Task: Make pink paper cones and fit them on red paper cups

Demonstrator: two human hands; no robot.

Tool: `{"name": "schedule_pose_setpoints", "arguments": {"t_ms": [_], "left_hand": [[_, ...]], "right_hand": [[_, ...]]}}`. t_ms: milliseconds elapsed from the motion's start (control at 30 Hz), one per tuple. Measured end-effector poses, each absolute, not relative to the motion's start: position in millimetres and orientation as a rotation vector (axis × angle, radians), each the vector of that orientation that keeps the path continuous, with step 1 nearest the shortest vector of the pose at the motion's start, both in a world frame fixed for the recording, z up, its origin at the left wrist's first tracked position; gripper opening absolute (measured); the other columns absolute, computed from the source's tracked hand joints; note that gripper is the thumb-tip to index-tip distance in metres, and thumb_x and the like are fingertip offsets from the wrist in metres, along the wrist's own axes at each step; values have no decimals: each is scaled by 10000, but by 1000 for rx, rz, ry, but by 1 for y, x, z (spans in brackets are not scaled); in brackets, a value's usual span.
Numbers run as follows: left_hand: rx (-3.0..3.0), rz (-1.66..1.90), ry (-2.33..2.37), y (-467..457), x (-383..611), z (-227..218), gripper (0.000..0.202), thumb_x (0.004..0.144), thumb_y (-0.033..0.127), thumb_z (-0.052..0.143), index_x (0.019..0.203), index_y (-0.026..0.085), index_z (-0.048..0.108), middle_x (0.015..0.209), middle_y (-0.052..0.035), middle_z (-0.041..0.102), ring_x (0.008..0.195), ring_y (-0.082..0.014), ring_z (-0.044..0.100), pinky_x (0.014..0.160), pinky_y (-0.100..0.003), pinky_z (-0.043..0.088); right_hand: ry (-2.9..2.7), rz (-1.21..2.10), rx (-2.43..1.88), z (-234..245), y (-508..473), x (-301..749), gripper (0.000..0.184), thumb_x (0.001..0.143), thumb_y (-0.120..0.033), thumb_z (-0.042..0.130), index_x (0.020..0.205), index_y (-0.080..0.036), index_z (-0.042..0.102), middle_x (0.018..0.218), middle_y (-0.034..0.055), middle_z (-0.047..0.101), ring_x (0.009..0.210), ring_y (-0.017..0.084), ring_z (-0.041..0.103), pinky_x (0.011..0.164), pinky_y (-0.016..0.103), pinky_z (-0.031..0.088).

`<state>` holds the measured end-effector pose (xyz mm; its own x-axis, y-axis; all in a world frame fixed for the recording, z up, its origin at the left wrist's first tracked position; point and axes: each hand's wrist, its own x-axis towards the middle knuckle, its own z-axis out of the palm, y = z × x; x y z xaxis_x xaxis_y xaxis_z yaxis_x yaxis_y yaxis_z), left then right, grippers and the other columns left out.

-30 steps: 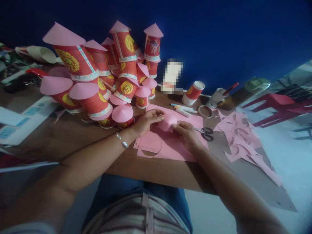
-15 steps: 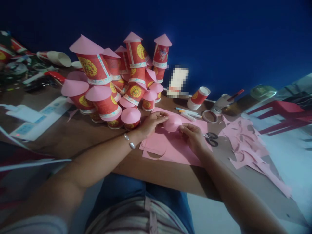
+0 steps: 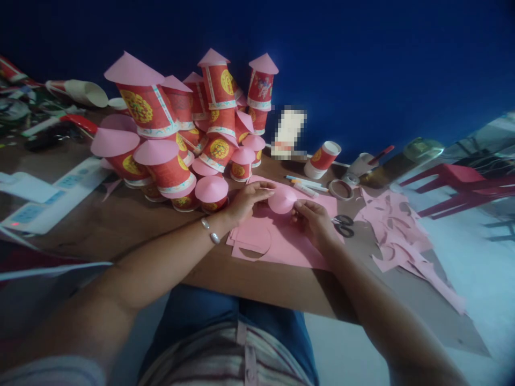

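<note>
A small pink paper cone (image 3: 282,199) is held between my two hands, above a stack of pink paper sheets (image 3: 301,244). My left hand (image 3: 250,201) pinches the cone's left edge with thumb and fingers. At the lower right edge, my right hand (image 3: 314,220) grips it between thumb and fingertips. A cut-out curve shows in the sheet nearest the table's front. Close to my right hand lie black-handled scissors (image 3: 343,225), their blades partly hidden.
Stacked red paper cups with pink cone tops (image 3: 164,166) crowd the left and back. A power strip (image 3: 52,195) lies left. Behind the sheets are pens (image 3: 308,184), a tape roll (image 3: 340,189) and a red cup (image 3: 323,160). Pink scraps (image 3: 396,225) cover the right; a red stool (image 3: 458,182) stands beyond.
The whole view has shifted slightly, so the things on the table appear a little further left. Both hands keep hold of the paper cone in nearly the same pose.
</note>
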<state>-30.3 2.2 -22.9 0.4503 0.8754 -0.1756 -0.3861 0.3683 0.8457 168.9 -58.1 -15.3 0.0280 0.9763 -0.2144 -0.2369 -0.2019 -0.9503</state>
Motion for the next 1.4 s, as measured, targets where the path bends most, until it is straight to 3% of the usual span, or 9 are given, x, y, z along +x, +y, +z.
{"name": "schedule_pose_setpoints", "arguments": {"t_ms": [500,800,1033,1267,1400], "left_hand": [[793,955,645,7,-28,-28,294,744,304,797,965,159,670,812,-27,697,740,-154,651,694,-291,516],[896,919,666,2,-31,-25,424,685,335,886,1008,171,667,779,12,650,677,-108,574,625,-241,430],[917,944,636,5,-30,-30,439,686,304,883,1041,167,664,854,2,670,737,-111,594,667,-237,452],[951,964,553,7,-30,-33,421,690,276,882,1033,161,666,891,-9,687,794,-116,626,762,-258,508],[942,957,565,7,-30,-33,430,713,280,855,1073,160,653,958,-33,707,821,-138,657,759,-276,527]], "right_hand": [[-849,1442,-1129,-21,-55,171,351,652,-451,916,703,-195,681,647,-3,637,559,110,527,498,239,406],[-875,1426,-1151,-18,-57,169,373,648,-465,912,681,-190,664,623,-12,611,538,99,513,481,227,378],[-880,1464,-1122,-20,-56,171,366,680,-463,900,697,-182,666,615,-18,596,537,90,501,491,218,381],[-912,1425,-1178,-23,-56,172,336,664,-430,911,731,-188,687,574,-24,595,486,85,467,428,221,272],[-892,1428,-1161,-21,-56,171,327,659,-413,915,701,-183,688,577,-25,589,507,83,484,452,214,321]]}}
